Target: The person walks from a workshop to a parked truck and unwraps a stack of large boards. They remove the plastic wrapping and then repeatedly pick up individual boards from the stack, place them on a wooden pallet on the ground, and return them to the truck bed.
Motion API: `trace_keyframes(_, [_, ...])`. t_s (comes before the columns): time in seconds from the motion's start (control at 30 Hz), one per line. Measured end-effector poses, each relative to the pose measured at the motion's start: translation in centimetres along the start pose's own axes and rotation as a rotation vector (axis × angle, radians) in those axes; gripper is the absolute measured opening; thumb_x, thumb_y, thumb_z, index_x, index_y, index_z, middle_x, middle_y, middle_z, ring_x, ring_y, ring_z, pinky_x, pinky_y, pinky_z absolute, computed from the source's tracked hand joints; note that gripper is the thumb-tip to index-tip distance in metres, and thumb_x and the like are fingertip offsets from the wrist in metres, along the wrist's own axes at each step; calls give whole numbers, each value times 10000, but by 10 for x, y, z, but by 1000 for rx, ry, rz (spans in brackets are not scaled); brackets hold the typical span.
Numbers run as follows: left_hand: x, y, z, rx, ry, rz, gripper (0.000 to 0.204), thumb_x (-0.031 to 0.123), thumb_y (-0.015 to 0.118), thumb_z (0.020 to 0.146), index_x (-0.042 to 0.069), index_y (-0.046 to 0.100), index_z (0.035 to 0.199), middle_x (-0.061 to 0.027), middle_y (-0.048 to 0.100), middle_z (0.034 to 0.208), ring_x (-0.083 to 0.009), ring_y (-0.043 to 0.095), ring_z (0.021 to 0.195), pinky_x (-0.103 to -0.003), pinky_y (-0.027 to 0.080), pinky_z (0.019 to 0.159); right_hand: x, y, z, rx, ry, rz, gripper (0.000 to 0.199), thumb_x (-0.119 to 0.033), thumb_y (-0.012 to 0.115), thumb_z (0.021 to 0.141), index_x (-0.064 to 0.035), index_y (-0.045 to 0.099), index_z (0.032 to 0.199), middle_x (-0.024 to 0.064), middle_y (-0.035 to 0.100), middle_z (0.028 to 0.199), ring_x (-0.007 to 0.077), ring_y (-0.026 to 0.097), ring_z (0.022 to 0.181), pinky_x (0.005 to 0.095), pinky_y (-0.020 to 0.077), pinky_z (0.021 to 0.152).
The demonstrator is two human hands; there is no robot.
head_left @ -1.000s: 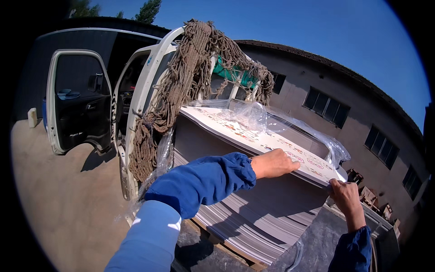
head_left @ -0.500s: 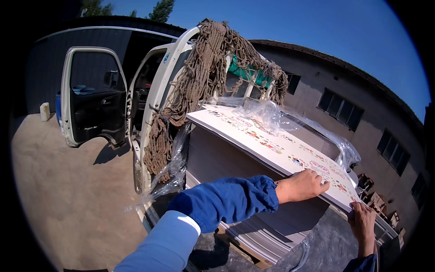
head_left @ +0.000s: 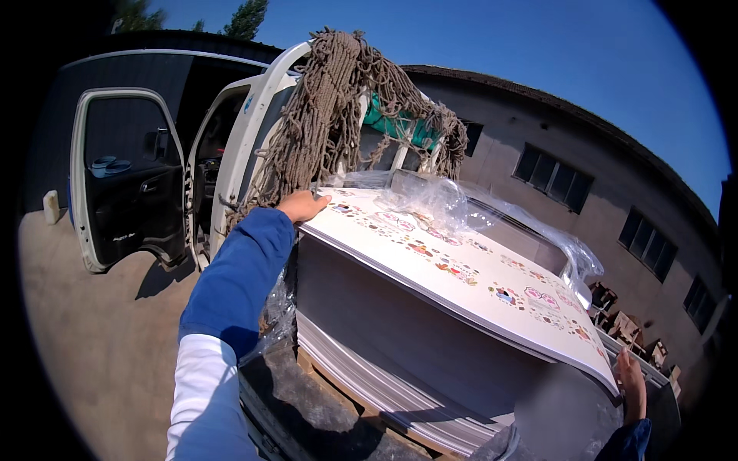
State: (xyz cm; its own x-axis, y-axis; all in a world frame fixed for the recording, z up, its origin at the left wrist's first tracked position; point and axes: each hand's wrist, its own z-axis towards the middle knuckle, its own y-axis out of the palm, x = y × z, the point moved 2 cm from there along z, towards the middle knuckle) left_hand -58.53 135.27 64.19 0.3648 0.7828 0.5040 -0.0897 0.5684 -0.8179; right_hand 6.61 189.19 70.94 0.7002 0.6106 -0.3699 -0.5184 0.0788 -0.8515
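White printed sheets (head_left: 461, 276), patterned with small coloured motifs, form the top layers of a tall stack (head_left: 400, 346), and both of our hands are on those top layers. Our left hand (head_left: 301, 206) rests at the far left corner, palm down, fingers curled loosely over the edge; it touches the sheets, but we cannot tell whether it grips them. Our right hand (head_left: 632, 384) sits at the near right corner, fingers extended upward against the edge of the lifted layers; whether it closes on them is not visible. The top layers bow downward toward our right hand and stand apart from the grey side of the stack below.

Clear plastic wrap (head_left: 430, 201) lies crumpled on the sheets beyond our left hand and trails along the far edge. A brown rope net (head_left: 330, 131) hangs over a white frame just behind our left hand. Left of that hand, a white truck door (head_left: 123, 184) stands open. A wooden pallet (head_left: 338, 376) supports the stack, below and between our hands. A grey building (head_left: 584, 169) stands behind, well apart.
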Motion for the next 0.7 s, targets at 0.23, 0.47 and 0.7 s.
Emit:
trace_keyframes(0.23, [-4,1,26,-379,24,86,998,800,252,880,-30,495,1379,-258,375,1492,-412,336,1398,-476,277,1132,62,39,39,-245,213,287,704,-590,324,1004,26,654,921,175,654,640,240,615,448,347,526,428])
trace_keyframes(0.47, [-17,13,40,-394,39,1,977,784,196,896,0,458,1416,-243,358,1508,-403,313,1413,-465,256,1147,0,37,23,-464,389,505,657,-536,288,1033,16,634,946,184,662,658,254,631,480,346,528,445])
trace_keyframes(0.7, [-18,25,21,-321,-10,-243,950,754,337,904,-76,531,1324,-269,469,1420,-394,442,1325,-416,345,1085,-3,46,12,-298,299,419,700,-568,403,995,65,612,1208,182,698,1022,223,657,827,284,510,738])
